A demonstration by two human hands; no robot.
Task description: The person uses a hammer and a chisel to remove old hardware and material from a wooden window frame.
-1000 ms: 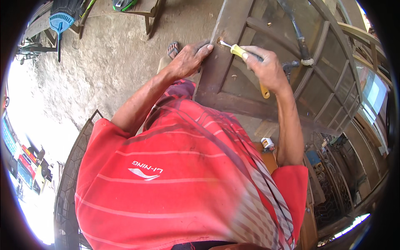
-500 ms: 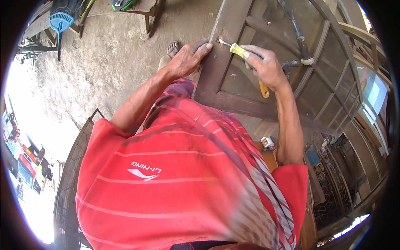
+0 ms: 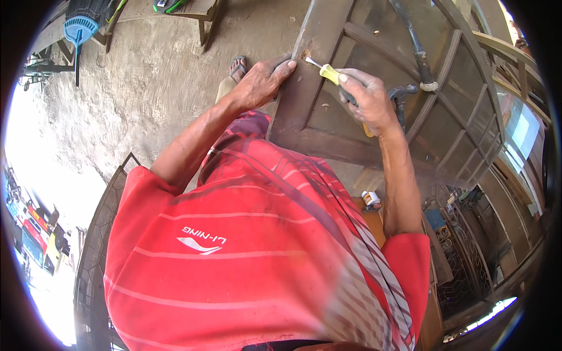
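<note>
A brown wooden door (image 3: 293, 108) with framed panes lies in front of me. My left hand (image 3: 260, 82) is closed round its left edge, thumb on top and fingers mostly hidden beneath. In my right hand (image 3: 370, 100) is a screwdriver (image 3: 330, 74) with a pale yellow handle. Its metal shaft points left, and the tip is at a small rough hole (image 3: 305, 54) in the door's side rail, close to my left thumb. A hammer (image 3: 403, 92) rests on the door behind my right wrist, its orange handle largely covered.
Beyond the hammer, a long dark-handled tool (image 3: 422, 61) lies across the panes. A wooden bench (image 3: 202, 10) and a blue rake head (image 3: 81, 28) are at the far left. A small white container (image 3: 370, 199) stands below the door, and timber pieces (image 3: 515, 64) lean at the right.
My right hand has dipped slightly and now covers more of the hammer's orange handle. The screwdriver tip stays by the hole, and my left hand keeps its hold. The whole view has shifted a little.
</note>
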